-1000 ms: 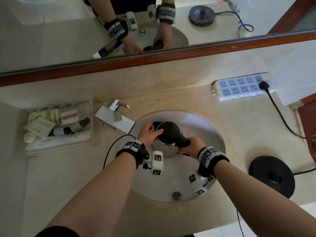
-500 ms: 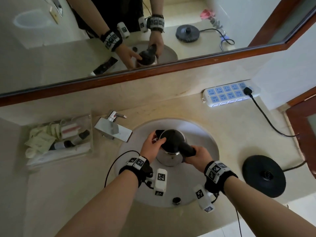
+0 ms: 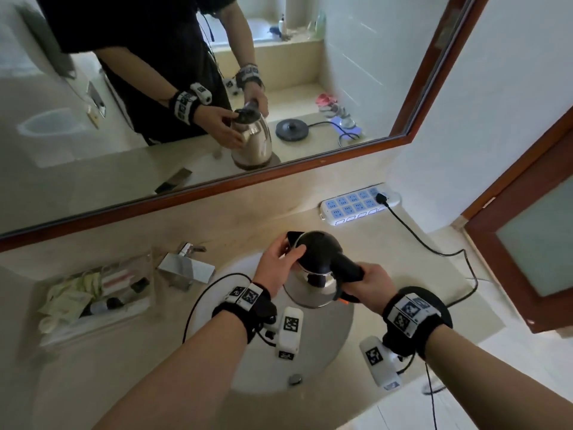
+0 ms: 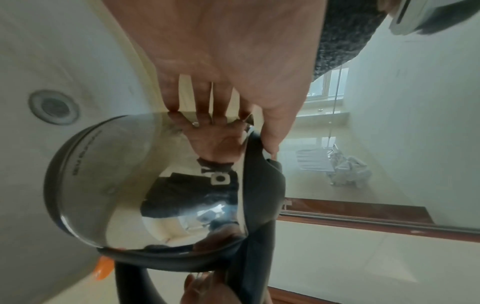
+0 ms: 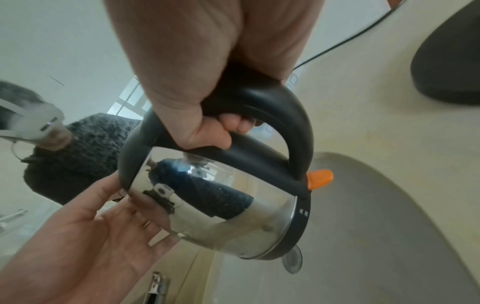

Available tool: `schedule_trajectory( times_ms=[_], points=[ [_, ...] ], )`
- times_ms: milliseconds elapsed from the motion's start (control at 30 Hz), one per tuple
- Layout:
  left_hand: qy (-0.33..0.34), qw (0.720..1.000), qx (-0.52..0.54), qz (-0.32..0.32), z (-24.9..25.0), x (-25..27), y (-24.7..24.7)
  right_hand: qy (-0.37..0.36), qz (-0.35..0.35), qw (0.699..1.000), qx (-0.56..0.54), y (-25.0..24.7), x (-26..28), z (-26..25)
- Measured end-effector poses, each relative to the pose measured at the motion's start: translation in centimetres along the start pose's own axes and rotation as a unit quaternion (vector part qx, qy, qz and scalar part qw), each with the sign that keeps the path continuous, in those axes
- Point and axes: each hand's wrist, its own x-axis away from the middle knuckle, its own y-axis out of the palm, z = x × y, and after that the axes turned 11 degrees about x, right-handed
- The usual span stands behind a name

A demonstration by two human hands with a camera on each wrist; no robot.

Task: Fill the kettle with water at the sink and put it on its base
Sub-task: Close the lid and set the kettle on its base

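Observation:
A steel kettle [image 3: 316,283] with a black lid and handle hangs upright above the white sink basin [image 3: 325,352], lid down. My right hand [image 3: 372,283] grips the black handle [image 5: 259,107] in a fist. My left hand [image 3: 276,262] lies against the kettle's left side, fingers [image 4: 197,102] straight on the steel and thumb on the lid's rim. The kettle [image 5: 221,205] carries an orange switch tab [image 5: 319,179] under the handle. The round black base [image 5: 446,67] sits on the counter to the right, mostly hidden behind my right wrist in the head view.
The chrome faucet [image 3: 186,268] stands left of the basin, beside a clear tray of toiletries [image 3: 93,293]. A blue-and-white power strip [image 3: 356,206] lies at the back, its black cord [image 3: 434,249] trailing to the right. A mirror runs behind; a wooden door [image 3: 527,243] is at right.
The kettle has risen out of the basin and now hangs higher over it. Both hands stayed on it, and the head view tilted up.

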Motion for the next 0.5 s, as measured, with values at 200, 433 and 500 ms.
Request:
schedule_trajectory(
  times_ms=[200, 433, 500],
  points=[
    [0.029, 1.000, 0.005, -0.010, 1.5, 1.9, 7.4, -0.011, 0.024, 0.999, -0.027, -6.8, 2.8, 2.0],
    [0.034, 0.999, -0.017, -0.019, 0.6, 3.7, 16.7, -0.030, 0.033, 0.999, -0.020, -14.5, 5.6, 7.3],
    [0.034, 0.999, -0.011, -0.025, 0.4, 3.7, 18.0, -0.034, 0.035, 0.998, -0.026, -15.6, 5.7, 8.3]
  ],
)
